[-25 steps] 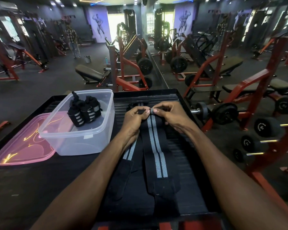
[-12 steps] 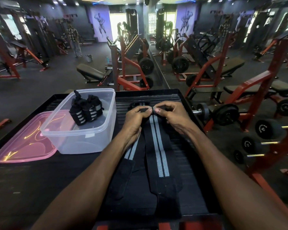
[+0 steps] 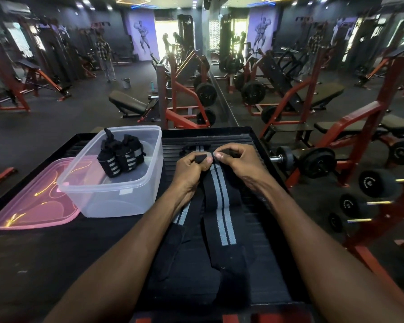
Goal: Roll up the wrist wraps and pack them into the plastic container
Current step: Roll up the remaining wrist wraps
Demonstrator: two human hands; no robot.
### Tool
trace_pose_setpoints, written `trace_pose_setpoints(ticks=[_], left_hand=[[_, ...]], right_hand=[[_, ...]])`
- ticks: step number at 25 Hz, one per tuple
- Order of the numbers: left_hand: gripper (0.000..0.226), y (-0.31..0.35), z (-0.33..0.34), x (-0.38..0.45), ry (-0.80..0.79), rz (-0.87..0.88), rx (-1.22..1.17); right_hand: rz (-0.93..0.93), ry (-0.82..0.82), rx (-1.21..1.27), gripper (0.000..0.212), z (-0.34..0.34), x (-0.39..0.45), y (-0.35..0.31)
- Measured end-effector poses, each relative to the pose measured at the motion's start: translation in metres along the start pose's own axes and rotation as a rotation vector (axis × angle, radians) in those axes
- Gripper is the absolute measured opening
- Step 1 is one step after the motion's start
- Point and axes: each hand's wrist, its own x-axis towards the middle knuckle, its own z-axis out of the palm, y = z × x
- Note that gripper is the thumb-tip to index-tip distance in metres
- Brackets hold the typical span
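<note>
The far end of the wrist wrap (image 3: 219,206) on the counter (image 3: 44,264) is pinched by the left hand (image 3: 191,169) and right hand (image 3: 240,164); if held loosely, the roll could come out crooked

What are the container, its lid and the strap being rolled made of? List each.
Container: likely frosted translucent plastic; the rolled wraps show through.
Lid: probably glossy pink plastic, mirroring lights.
Strap: seemingly matte woven elastic fabric, black with grey stripes, lying limp.

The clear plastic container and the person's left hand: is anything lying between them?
No. In the head view, only bare black ribbed table separates the container from the left hand.
</note>
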Motion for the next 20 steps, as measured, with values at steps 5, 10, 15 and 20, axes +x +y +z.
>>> trace_pose_setpoints(ticks=[5,10,15,20], left_hand=[[0.014,0.0025,0.002,-0.002,0.0,-0.014,-0.024],[0.008,0.0064,0.0026,-0.0065,0.054,0.047,0.009],[0.011,0.0078,-0.0011,-0.0054,0.017,0.0,0.121],[0.006,0.0075,-0.0009,-0.0059,0.06,0.087,0.213]], right_hand=[[-0.037,0.004,0.009,0.02,-0.003,-0.0014,-0.0025],[0.05,-0.027,-0.033,0.012,-0.0027,0.0006,-0.0029],[-0.066,0.015,-0.097,0.018,-0.005,0.0005,-0.0008],[0.004,-0.008,-0.021,0.02,-0.0049,0.0003,-0.0037]])
